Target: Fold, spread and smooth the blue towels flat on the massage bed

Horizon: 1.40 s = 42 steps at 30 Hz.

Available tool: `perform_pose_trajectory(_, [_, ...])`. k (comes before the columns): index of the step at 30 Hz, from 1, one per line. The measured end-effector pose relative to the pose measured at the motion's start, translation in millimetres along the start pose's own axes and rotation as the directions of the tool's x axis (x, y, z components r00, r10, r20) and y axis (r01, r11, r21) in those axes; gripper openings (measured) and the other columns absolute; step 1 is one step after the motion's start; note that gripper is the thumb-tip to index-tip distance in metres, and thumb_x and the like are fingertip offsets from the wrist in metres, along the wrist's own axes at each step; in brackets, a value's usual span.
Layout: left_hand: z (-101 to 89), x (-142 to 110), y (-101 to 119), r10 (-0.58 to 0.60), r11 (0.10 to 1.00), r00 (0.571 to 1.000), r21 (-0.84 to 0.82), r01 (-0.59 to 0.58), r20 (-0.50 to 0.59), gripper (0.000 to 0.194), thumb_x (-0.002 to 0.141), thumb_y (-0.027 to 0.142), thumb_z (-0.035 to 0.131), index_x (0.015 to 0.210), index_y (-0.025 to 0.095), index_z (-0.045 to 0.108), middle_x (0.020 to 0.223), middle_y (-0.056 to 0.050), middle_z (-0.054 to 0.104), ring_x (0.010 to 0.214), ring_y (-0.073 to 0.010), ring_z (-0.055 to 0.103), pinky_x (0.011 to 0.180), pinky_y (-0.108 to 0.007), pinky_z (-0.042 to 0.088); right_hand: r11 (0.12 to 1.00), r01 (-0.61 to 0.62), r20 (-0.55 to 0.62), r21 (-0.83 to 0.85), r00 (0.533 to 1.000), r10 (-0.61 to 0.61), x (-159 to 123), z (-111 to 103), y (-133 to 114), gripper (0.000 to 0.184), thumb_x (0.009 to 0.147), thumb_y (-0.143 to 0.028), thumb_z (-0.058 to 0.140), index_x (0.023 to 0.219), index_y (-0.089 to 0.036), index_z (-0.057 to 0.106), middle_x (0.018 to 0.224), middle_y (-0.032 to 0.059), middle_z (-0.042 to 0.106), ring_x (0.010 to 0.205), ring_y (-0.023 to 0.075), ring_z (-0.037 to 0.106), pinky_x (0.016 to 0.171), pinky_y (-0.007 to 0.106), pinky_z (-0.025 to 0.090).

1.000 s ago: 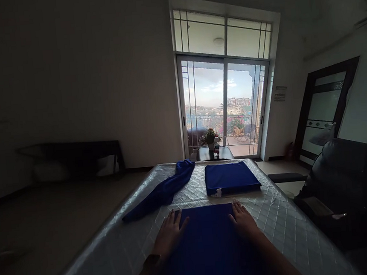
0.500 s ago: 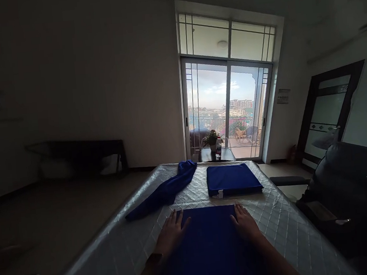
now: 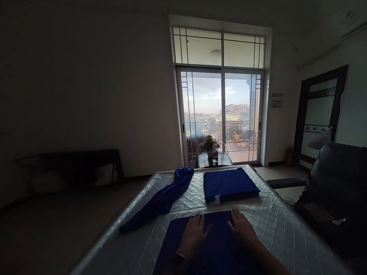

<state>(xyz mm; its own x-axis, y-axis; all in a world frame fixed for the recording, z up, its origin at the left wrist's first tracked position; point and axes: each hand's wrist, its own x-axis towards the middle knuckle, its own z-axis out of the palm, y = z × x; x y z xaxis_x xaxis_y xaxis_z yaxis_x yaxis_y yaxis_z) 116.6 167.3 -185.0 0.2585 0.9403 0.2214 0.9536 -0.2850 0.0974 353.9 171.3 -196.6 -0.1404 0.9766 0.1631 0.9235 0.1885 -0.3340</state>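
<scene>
A flat dark blue cloth lies near me on a silver quilted mattress. My left hand rests palm down on the cloth, fingers stretched out, near its far edge. Beside it, along the cloth's right side, my right hand lies flat with the fingers extended. Neither hand grips anything. Just beyond them sits a neatly folded blue cloth with a small white tag. To its left stretches a crumpled blue cloth. The near end of the flat cloth is dark and partly covered by my forearms.
A black office chair stands right of the mattress, its armrest close to the edge. Past the far end is a small dark table with a potted plant and a bottle. Glass sliding doors stand behind.
My left hand has slid right across the flat cloth, so the cloth's left part now shows beside it. My right hand stays near the right edge. The view has tilted slightly upward.
</scene>
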Motion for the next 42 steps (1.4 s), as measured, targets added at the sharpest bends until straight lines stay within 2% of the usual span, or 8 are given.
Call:
perform_pose_trajectory(5, [20.9, 27.1, 97.1, 0.189, 0.972, 0.98, -0.127, -0.196, -0.06, 0.065, 0.107, 0.051, 0.022, 0.154, 0.012, 0.043, 0.16, -0.017, 0.043, 0.152, -0.0277, 0.034, 0.124, -0.049, 0.028, 0.993, 0.086, -0.015, -0.079, 0.996, -0.087, 2.9, 10.5, 9.5, 0.064, 0.1, -0.03, 0.029, 0.158, -0.004, 0.034, 0.166, 0.014, 0.029, 0.155, 0.0237, 0.023, 0.127, 0.04, 0.019])
perform_pose_trajectory(7, [30.1, 35.1, 114.7, 0.216, 0.964, 0.973, -0.143, -0.226, -0.082, 0.059, 0.108, 0.046, 0.024, 0.156, 0.016, 0.042, 0.159, -0.017, 0.044, 0.151, -0.0281, 0.035, 0.123, -0.052, 0.029, 0.986, 0.118, -0.017, -0.116, 0.993, -0.12, 4.0, 13.4, 13.0, 0.065, 0.097, -0.027, 0.035, 0.159, -0.008, 0.034, 0.166, 0.0125, 0.029, 0.155, 0.024, 0.024, 0.126, 0.039, 0.021])
perform_pose_trajectory(10, [39.7, 39.9, 116.1, 0.215, 0.965, 0.975, -0.142, -0.221, -0.053, 0.056, 0.107, 0.043, 0.023, 0.157, 0.022, 0.04, 0.159, -0.015, 0.045, 0.151, -0.0298, 0.036, 0.121, -0.056, 0.032, 0.984, 0.128, -0.01, -0.126, 0.991, -0.13, 5.2, 15.2, 15.3, 0.066, 0.097, -0.031, 0.037, 0.16, -0.011, 0.032, 0.167, 0.0108, 0.028, 0.155, 0.0252, 0.023, 0.127, 0.04, 0.02])
perform_pose_trajectory(17, [29.1, 25.7, 62.1, 0.035, 0.991, 0.998, -0.131, -0.029, 0.044, 0.078, 0.104, 0.059, 0.015, 0.156, 0.007, 0.038, 0.164, -0.019, 0.033, 0.155, -0.0316, 0.026, 0.126, -0.052, 0.023, 1.0, 0.003, 0.028, -0.021, 1.0, -0.002, 4.2, 5.3, 4.6, 0.067, 0.102, -0.036, 0.022, 0.16, -0.003, 0.028, 0.167, 0.0137, 0.026, 0.156, 0.0226, 0.018, 0.127, 0.038, 0.015])
perform_pose_trajectory(24, [6.0, -6.7, -48.9, -0.149, 0.989, 0.989, -0.013, 0.149, 0.023, 0.076, 0.104, 0.057, 0.015, 0.155, 0.006, 0.04, 0.163, -0.019, 0.035, 0.154, -0.0322, 0.027, 0.125, -0.053, 0.024, 1.0, -0.023, 0.046, 0.014, 0.999, 0.022, -0.7, -4.6, -2.0, 0.068, 0.102, -0.039, 0.022, 0.161, -0.006, 0.027, 0.168, 0.0099, 0.022, 0.157, 0.02, 0.014, 0.127, 0.036, 0.012])
perform_pose_trajectory(27, [2.6, -19.6, -85.3, -0.231, 0.973, 0.973, -0.016, 0.23, -0.004, 0.081, 0.103, 0.061, 0.013, 0.156, 0.005, 0.038, 0.163, -0.02, 0.035, 0.153, -0.0321, 0.029, 0.124, -0.052, 0.026, 1.0, -0.02, 0.045, 0.004, 0.999, 0.02, -0.7, -4.8, -2.2, 0.068, 0.102, -0.04, 0.021, 0.16, -0.005, 0.027, 0.168, 0.0105, 0.022, 0.157, 0.0204, 0.014, 0.127, 0.037, 0.012])
perform_pose_trajectory(30, [3.7, -24.7, -97.9, -0.257, 0.966, 0.966, -0.039, 0.256, -0.01, 0.086, 0.102, 0.065, 0.014, 0.156, 0.002, 0.034, 0.164, -0.021, 0.032, 0.154, -0.032, 0.028, 0.124, -0.05, 0.026, 1.0, -0.012, 0.044, -0.009, 0.999, 0.013, 0.8, -3.2, -1.5, 0.069, 0.102, -0.041, 0.02, 0.159, -0.003, 0.028, 0.168, 0.0119, 0.022, 0.157, 0.0215, 0.015, 0.128, 0.037, 0.011])
perform_pose_trajectory(42, [6.8, -24.3, -96.8, -0.251, 0.966, 0.968, -0.064, 0.249, -0.024, 0.089, 0.1, 0.069, 0.019, 0.156, 0.001, 0.034, 0.164, -0.02, 0.032, 0.154, -0.0314, 0.026, 0.126, -0.048, 0.022, 0.999, 0.015, 0.045, -0.05, 0.999, -0.013, 3.3, -0.5, 0.3, 0.07, 0.102, -0.042, 0.02, 0.16, -0.004, 0.028, 0.168, 0.0118, 0.024, 0.157, 0.0207, 0.017, 0.127, 0.037, 0.014])
